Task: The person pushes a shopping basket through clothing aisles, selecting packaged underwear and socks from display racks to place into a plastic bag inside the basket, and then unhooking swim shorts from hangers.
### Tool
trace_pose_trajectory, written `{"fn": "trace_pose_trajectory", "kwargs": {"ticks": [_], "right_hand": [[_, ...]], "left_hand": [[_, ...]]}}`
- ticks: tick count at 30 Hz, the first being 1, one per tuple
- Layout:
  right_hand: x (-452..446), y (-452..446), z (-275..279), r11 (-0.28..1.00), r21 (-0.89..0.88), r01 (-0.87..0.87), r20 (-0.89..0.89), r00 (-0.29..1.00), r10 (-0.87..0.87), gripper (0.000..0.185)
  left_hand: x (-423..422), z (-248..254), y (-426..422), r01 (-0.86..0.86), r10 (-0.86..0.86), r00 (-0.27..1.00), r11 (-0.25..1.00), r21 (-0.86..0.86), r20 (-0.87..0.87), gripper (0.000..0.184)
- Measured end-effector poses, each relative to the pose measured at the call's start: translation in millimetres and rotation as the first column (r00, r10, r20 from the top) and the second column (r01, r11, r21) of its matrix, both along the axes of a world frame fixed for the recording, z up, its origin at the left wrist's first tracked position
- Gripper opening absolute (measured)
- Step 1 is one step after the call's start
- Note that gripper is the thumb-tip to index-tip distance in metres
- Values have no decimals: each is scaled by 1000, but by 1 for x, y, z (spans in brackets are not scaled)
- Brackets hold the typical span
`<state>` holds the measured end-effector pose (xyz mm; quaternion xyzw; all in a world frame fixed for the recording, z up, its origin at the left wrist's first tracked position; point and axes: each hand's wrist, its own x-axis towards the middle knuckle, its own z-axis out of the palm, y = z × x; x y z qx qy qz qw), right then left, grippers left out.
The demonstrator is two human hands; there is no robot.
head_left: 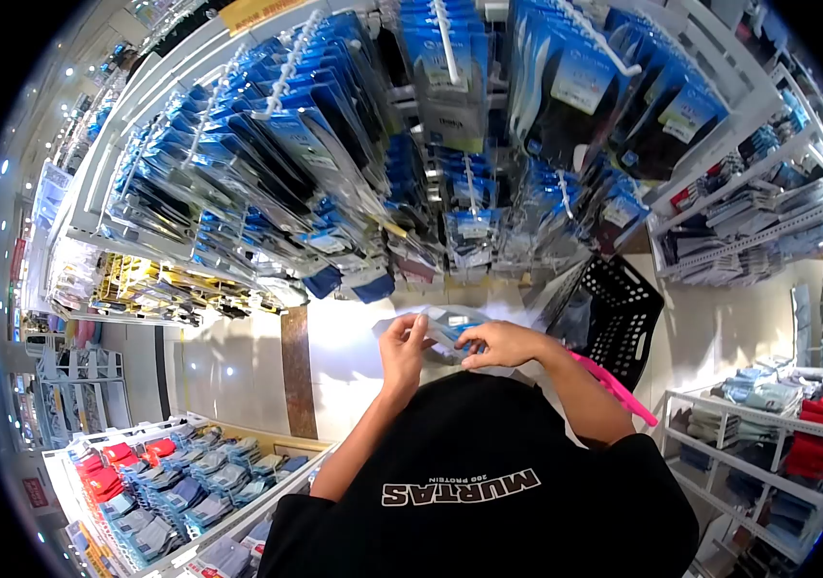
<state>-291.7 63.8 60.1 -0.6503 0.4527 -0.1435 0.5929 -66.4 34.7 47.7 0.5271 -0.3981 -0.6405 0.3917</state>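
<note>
In front of my black shirt, a clear plastic packet (442,323) with some blue on it is held up between both hands. My left hand (402,354) is closed on the packet's left side, thumb raised near its edge. From the right, my right hand (503,344) reaches over with bent fingers and grips the packet's right part. What lies inside the packet is too small and shiny to make out. Just beyond the hands hang rows of similar blue-topped packets (315,144) on white hooks.
A black perforated basket (622,323) with a pink handle (614,388) is at my right. Shelves of folded garments (787,424) stand behind to the right. A low display (171,482) of folded clothes is at lower left. Yellow-topped packets (156,279) hang at the left.
</note>
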Motion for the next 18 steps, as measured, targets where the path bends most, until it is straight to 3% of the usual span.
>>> {"fn": "trace_pose_trajectory", "kwargs": {"ticks": [1,3,5,7,9,12,15,18], "right_hand": [[-8,-13,24,998,-60,3,3,1000,-2,47],[-22,-37,57,941,-227,252,128,965,-227,45],[-35,-69,88,794,-149,590,354,781,-514,50],[-45,-108,125,591,-214,778,628,573,-527,66],[-49,-144,152,199,-561,804,604,561,-566,85],[-57,-200,170,29,-724,689,526,580,-623,95],[-65,-242,172,129,-689,713,480,582,-657,105],[-59,-242,177,206,-587,783,564,577,-590,100]], "left_hand": [[2,-5,-1,18,-18,1000,1000,14,-16,27],[9,-14,-3,56,-54,998,997,45,-45,27],[13,-17,-1,81,-78,995,995,59,-63,27],[18,-31,1,82,-68,987,992,93,-146,27],[24,-34,0,63,0,952,979,195,-306,24],[30,-29,-2,5,123,897,958,288,-424,25],[38,-22,-1,-23,185,846,950,312,-500,17],[44,-19,2,-30,145,895,963,266,-422,19]]}}
